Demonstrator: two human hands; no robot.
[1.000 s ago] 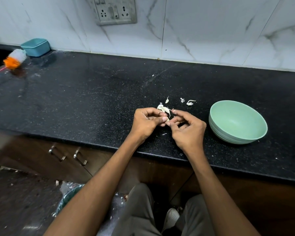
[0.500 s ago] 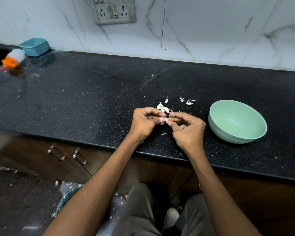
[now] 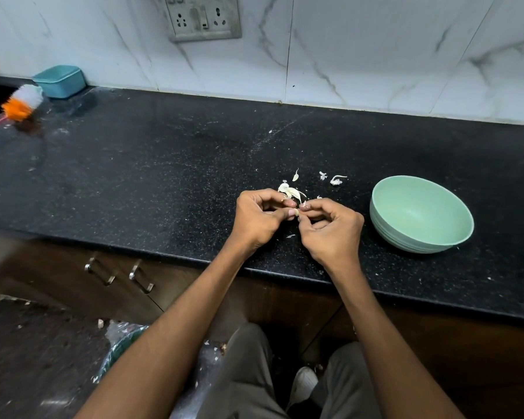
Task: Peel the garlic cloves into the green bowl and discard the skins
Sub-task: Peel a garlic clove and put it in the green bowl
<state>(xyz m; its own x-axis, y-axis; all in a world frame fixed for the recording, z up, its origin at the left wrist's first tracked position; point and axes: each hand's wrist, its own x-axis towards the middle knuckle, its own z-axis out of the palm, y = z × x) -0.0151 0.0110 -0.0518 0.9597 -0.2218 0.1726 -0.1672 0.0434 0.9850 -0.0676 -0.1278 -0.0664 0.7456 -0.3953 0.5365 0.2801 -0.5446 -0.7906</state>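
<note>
- Head view: the left hand and right hand meet fingertip to fingertip over the black speckled stone counter, both pinching one small pale garlic clove between them.
- Thin whitish papery skins lie on the counter just beyond the fingers.
- The round pale green plastic bowl stands near the right hand, apart from it.

The bowl stands on the tabletop. Left of the bowl: both hands; behind them, garlic skins. Far left of the bowl: brush, container.
</note>
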